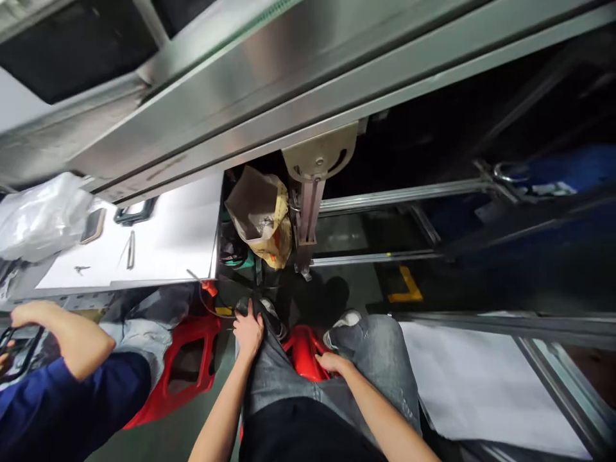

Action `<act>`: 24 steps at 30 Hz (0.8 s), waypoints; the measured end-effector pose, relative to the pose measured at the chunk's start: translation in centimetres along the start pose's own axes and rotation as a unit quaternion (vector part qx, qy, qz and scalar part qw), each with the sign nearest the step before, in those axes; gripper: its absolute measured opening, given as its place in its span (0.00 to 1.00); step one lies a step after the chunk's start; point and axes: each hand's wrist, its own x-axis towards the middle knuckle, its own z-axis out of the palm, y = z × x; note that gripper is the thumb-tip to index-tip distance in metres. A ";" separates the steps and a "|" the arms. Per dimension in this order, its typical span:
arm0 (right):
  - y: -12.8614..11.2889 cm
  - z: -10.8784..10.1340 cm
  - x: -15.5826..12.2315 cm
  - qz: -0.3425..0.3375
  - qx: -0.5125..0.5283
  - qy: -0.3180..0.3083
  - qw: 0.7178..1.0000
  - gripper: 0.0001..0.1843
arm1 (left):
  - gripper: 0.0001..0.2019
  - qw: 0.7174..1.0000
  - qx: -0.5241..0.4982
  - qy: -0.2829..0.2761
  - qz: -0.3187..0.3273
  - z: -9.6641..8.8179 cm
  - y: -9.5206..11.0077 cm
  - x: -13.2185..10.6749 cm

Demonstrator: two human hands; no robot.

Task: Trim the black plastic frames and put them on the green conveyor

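Observation:
My left hand [249,330] lies on my left knee, its fingers spread over the dark jeans [269,359] and nothing in it. Between my thighs shows the front of a red plastic stool [305,350] that I sit on. My right hand [334,363] is at the stool's right edge, fingers curled around it; the fingertips are partly hidden. Both forearms reach forward from my body. My shoes show beyond the knees, on the dark floor.
Ahead runs a long metal beam [289,109] above a bracketed leg [310,212]. An open paper sack [269,221] stands beside it. At left, a co-worker's arm [67,333] reaches past a white table [168,237] bearing a phone [93,226], tweezers [131,250] and plastic wrap [43,215].

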 end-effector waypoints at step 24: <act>0.1 -5.0 -3.9 -0.200 -0.075 0.057 0.975 0.08 | 0.33 0.970 -0.138 0.149 0.132 -8.7 -2.1 -6.0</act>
